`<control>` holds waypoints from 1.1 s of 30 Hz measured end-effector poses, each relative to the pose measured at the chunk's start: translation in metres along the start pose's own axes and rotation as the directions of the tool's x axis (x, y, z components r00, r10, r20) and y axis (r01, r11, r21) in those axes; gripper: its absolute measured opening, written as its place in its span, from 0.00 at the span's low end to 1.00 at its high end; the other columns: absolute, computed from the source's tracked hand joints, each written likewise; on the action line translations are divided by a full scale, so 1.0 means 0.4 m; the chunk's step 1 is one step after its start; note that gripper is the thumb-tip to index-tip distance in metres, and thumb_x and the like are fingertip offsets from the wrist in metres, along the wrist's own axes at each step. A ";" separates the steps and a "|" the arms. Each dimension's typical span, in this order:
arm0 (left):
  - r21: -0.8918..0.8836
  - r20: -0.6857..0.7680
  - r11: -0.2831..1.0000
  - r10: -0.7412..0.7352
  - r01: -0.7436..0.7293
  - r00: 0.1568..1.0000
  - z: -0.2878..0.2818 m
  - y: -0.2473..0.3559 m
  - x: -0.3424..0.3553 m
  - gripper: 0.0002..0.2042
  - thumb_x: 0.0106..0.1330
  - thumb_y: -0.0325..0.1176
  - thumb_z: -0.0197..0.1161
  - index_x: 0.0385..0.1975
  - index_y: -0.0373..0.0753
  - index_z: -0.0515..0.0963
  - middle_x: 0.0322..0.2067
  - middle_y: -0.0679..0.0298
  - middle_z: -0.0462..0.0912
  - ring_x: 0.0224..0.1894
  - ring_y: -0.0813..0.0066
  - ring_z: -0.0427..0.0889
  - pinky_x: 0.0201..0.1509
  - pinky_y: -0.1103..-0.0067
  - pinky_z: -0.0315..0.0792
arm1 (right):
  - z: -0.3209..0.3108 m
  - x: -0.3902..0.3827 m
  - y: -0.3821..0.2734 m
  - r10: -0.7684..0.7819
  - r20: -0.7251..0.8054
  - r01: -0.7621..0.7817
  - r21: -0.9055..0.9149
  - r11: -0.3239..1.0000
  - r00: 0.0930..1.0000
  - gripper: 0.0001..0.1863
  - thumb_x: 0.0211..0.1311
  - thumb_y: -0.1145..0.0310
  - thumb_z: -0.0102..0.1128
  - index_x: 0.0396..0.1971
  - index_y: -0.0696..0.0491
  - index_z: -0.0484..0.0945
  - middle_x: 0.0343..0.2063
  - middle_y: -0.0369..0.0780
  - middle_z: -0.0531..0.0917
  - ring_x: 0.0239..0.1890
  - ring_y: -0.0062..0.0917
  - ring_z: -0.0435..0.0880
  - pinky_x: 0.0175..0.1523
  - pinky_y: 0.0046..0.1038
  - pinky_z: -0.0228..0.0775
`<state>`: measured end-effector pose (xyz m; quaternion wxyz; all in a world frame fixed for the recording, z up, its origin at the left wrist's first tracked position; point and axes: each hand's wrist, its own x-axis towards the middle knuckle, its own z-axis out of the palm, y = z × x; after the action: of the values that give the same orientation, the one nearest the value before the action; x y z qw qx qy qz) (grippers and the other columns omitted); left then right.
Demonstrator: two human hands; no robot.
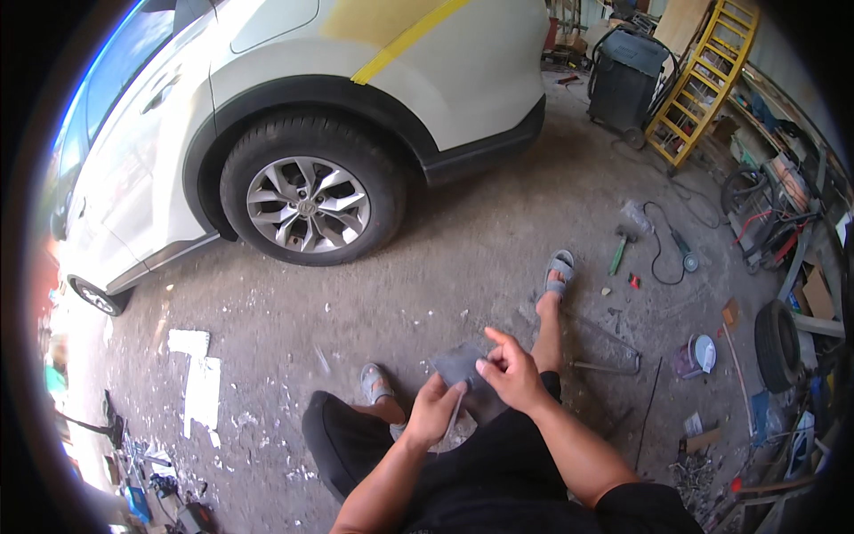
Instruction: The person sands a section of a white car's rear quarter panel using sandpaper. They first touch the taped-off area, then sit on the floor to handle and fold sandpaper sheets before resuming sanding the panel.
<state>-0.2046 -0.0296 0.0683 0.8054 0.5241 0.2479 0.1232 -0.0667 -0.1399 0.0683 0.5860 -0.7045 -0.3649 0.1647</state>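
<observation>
A dark grey sheet of what looks like sandpaper (460, 360) is held out over my lap, between my knees. My left hand (432, 411) pinches its near left edge, thumb on top. At its right side, my right hand (516, 377) has the thumb against the sheet, with the index finger raised and the other fingers curled. A thin pale edge shows below the left thumb; I cannot make out what it belongs to. Ahead stands a white car (489, 76), its rear wheel (307, 203) facing me. Yellow tape (405, 43) crosses a tan patch on its panel.
To the right lie a green-handled hammer (617, 256), a corded angle grinder (685, 253) and a small bucket (694, 358). A loose tyre (777, 345) and a yellow ladder (703, 84) stand farther right. White paper (203, 392) and scattered tools (160, 485) lie to the left.
</observation>
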 end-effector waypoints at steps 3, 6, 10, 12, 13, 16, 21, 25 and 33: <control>-0.001 -0.154 0.999 0.047 -0.048 0.987 -0.017 -0.003 0.011 0.05 0.68 0.31 0.54 0.39 0.41 0.71 0.23 0.69 0.73 0.16 0.83 0.70 0.15 0.86 0.61 | -0.019 0.014 0.002 0.046 -0.201 -0.046 0.005 0.999 0.978 0.21 0.60 0.71 0.58 0.54 0.56 0.69 0.20 0.37 0.78 0.22 0.20 0.78 0.30 0.22 0.71; 0.002 -0.300 0.979 0.195 -0.204 0.934 -0.035 -0.013 0.035 0.03 0.68 0.33 0.53 0.37 0.43 0.71 0.21 0.71 0.72 0.14 0.83 0.69 0.14 0.85 0.62 | -0.040 -0.007 0.005 -0.078 -0.164 0.084 0.030 0.996 0.983 0.22 0.62 0.75 0.54 0.56 0.57 0.66 0.26 0.40 0.79 0.27 0.21 0.79 0.32 0.22 0.72; -0.137 -0.400 0.961 0.168 -0.241 0.901 -0.031 -0.006 0.036 0.07 0.72 0.33 0.49 0.38 0.37 0.72 0.26 0.72 0.76 0.24 0.88 0.71 0.27 0.86 0.67 | 0.022 -0.087 -0.088 -0.233 0.175 0.218 0.100 0.971 0.956 0.39 0.55 0.73 0.63 0.64 0.60 0.52 0.42 0.45 0.78 0.43 0.27 0.80 0.44 0.26 0.75; -0.064 -0.448 0.947 0.255 -0.315 0.857 -0.029 -0.026 0.047 0.08 0.72 0.33 0.49 0.37 0.37 0.72 0.27 0.71 0.76 0.25 0.88 0.71 0.27 0.86 0.67 | 0.058 -0.102 -0.123 -0.357 0.231 0.356 0.049 0.933 0.905 0.44 0.52 0.73 0.66 0.65 0.61 0.48 0.46 0.49 0.77 0.45 0.33 0.80 0.45 0.28 0.75; -0.023 -0.466 0.937 0.298 -0.348 0.833 -0.023 -0.028 0.051 0.08 0.72 0.33 0.49 0.37 0.36 0.72 0.27 0.71 0.76 0.26 0.89 0.71 0.28 0.87 0.67 | 0.076 -0.106 -0.122 -0.386 0.210 0.393 0.011 0.919 0.898 0.45 0.51 0.73 0.67 0.65 0.62 0.48 0.47 0.50 0.77 0.47 0.34 0.80 0.46 0.29 0.75; -0.029 -0.514 0.919 0.325 -0.394 0.794 -0.003 -0.022 0.047 0.08 0.72 0.34 0.49 0.36 0.36 0.73 0.28 0.72 0.75 0.28 0.89 0.70 0.29 0.86 0.66 | 0.107 -0.101 -0.101 -0.394 0.100 0.404 -0.118 0.907 0.914 0.43 0.52 0.73 0.65 0.64 0.63 0.48 0.46 0.52 0.77 0.42 0.33 0.80 0.43 0.27 0.74; -0.221 -0.415 0.937 0.160 -0.269 0.896 -0.046 -0.033 0.027 0.07 0.70 0.32 0.50 0.43 0.40 0.72 0.37 0.68 0.80 0.34 0.80 0.79 0.35 0.80 0.75 | 0.039 -0.071 -0.076 0.000 -0.150 -0.002 -0.009 1.000 0.989 0.37 0.57 0.74 0.58 0.64 0.62 0.50 0.39 0.46 0.77 0.37 0.24 0.78 0.39 0.23 0.72; -0.286 -0.354 0.925 0.141 -0.251 0.925 -0.028 -0.013 0.010 0.09 0.69 0.30 0.50 0.47 0.39 0.70 0.43 0.61 0.79 0.44 0.68 0.81 0.44 0.68 0.79 | 0.028 -0.043 -0.050 -0.085 -0.096 0.080 -0.057 0.995 0.992 0.38 0.59 0.75 0.56 0.66 0.61 0.45 0.46 0.47 0.72 0.39 0.24 0.74 0.44 0.24 0.68; -0.261 -0.136 0.942 0.180 -0.211 0.974 -0.028 -0.013 -0.017 0.13 0.70 0.30 0.49 0.52 0.36 0.69 0.48 0.61 0.76 0.49 0.72 0.76 0.50 0.70 0.74 | 0.054 -0.058 -0.080 -0.303 -0.088 0.279 -0.214 0.936 0.949 0.36 0.58 0.74 0.55 0.64 0.64 0.48 0.60 0.59 0.63 0.60 0.50 0.67 0.60 0.35 0.64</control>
<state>-0.2164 -0.0261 0.0617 0.8390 0.4222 0.2192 0.2644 -0.1068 -0.1396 0.0884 0.5513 -0.7062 -0.4442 -0.0037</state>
